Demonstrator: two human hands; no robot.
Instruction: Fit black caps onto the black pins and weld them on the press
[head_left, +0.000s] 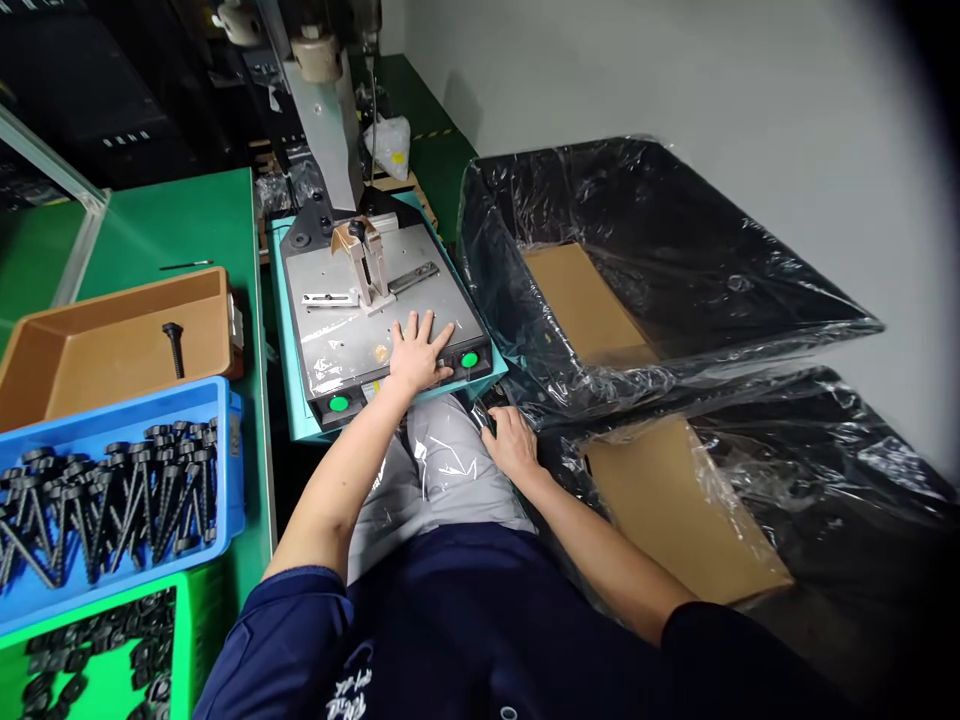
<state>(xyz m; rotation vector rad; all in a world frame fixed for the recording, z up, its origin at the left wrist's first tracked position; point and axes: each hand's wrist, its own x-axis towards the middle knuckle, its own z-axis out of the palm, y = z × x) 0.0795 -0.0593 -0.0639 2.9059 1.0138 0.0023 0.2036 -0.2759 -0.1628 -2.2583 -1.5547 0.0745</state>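
My left hand (418, 352) rests palm down with fingers spread on the front of the metal base plate (337, 345) of a bench press, holding nothing. It lies between two green buttons (469, 359). Behind it stands a metal fixture (369, 270) with a black round-headed piece (357, 230) at its top. My right hand (511, 440) is low beside my right thigh, its fingers curled by a dark edge; what they grip is hidden.
On the green table at left sit a brown tray (135, 310) with one black bolt-like part (174, 350), a blue bin (234, 470) of similar parts and a green bin (191, 620) of small black pieces. Plastic-lined boxes (675, 240) holding cardboard (589, 305) stand at right.
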